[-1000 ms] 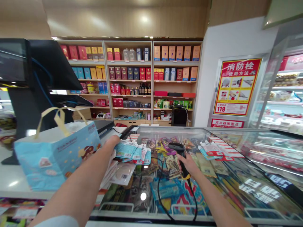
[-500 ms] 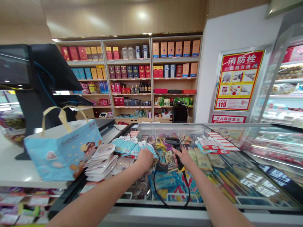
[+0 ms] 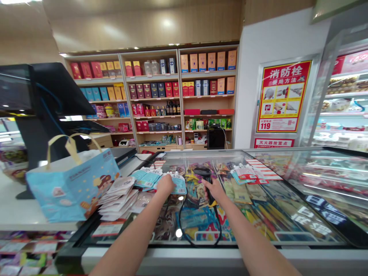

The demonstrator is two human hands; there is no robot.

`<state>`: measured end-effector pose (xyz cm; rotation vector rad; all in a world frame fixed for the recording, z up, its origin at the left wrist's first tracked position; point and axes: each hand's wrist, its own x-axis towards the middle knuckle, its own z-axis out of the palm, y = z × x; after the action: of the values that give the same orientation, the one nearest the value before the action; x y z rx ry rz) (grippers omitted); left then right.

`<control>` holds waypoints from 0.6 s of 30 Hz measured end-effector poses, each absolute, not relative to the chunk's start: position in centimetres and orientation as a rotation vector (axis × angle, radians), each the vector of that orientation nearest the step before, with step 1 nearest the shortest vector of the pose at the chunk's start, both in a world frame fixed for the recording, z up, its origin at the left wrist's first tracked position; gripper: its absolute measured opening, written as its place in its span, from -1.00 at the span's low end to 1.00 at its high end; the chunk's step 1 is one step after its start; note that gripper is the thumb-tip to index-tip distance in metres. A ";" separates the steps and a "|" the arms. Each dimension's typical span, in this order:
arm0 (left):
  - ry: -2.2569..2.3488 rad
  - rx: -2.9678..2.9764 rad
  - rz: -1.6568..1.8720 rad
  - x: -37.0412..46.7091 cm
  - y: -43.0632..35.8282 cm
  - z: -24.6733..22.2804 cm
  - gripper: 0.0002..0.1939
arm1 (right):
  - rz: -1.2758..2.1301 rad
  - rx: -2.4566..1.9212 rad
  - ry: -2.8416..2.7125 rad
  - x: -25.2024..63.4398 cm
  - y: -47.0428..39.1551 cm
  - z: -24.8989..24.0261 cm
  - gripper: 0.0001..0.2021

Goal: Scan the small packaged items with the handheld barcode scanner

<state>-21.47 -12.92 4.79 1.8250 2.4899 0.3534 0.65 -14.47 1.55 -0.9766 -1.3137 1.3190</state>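
Note:
My left hand (image 3: 166,185) is closed at the blue pouches (image 3: 145,178), with one blue pouch (image 3: 179,185) sticking out to its right. In my right hand (image 3: 215,190) is a black and yellow barcode scanner (image 3: 207,177), its head pointing up and left and its cable looping down over the glass. A stack of white packets (image 3: 119,199) lies left of my left hand. Red and blue pouches (image 3: 245,173) lie on the glass to the right of the scanner.
A light blue paper bag (image 3: 71,184) stands on the left counter, beside a black monitor (image 3: 57,88). Under my hands is a glass-topped freezer (image 3: 287,214). Shelves of boxes (image 3: 152,78) and a red poster (image 3: 283,96) are behind it.
My left hand has moved slightly left, and the blue pouch beside it now shows more fully. My right hand still holds the scanner. The whole view has shifted a little.

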 end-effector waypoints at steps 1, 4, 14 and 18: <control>2.500 1.789 0.376 -21.6 -12.9 4.8 -0.67 | 1.323 -0.979 -1.315 0.6 -14.5 1.6 -0.67; 2.484 1.766 0.478 -21.8 -12.8 4.6 -0.80 | 1.339 -0.972 -1.308 0.6 -14.6 1.6 -0.68; 1.695 1.012 1.817 -19.5 -7.6 3.3 -0.99 | 1.383 -0.928 -1.319 0.6 -14.8 1.9 -0.66; 1.274 0.846 2.117 -18.9 -6.0 0.9 -0.89 | 1.373 -0.926 -1.350 0.8 -14.9 1.7 -0.64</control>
<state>-18.85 -5.99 0.88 0.8462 1.2741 2.1167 0.77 -14.93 1.72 -0.9260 -1.3502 1.3732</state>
